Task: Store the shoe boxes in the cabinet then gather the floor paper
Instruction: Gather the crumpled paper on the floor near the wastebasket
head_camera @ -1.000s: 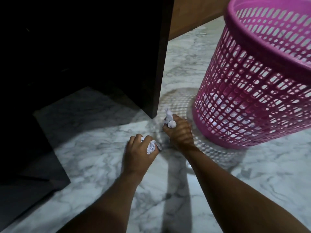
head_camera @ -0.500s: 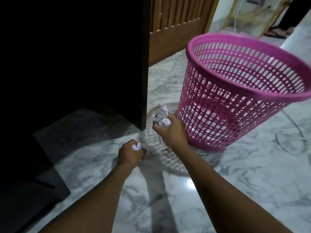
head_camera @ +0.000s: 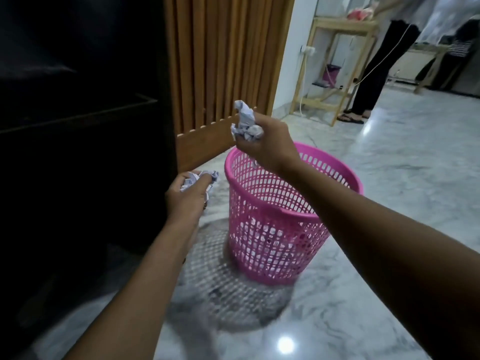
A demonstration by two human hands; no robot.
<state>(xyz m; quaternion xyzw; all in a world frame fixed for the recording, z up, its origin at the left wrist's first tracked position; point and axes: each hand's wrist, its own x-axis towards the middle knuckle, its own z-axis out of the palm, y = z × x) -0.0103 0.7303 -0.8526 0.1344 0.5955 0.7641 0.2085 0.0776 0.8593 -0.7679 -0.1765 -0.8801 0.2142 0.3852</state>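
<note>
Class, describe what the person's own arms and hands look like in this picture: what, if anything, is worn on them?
Both arms are bare to the frame edge, with no sleeves. The left hand and right hand wear no gloves, and no watch or bracelet shows at either wrist.

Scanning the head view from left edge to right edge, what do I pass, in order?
Dark cabinet → left hand gripping crumpled paper → pink basket → wooden rack → standing person.

Pink perforated basket (head_camera: 272,229), white paper (head_camera: 245,124)
</note>
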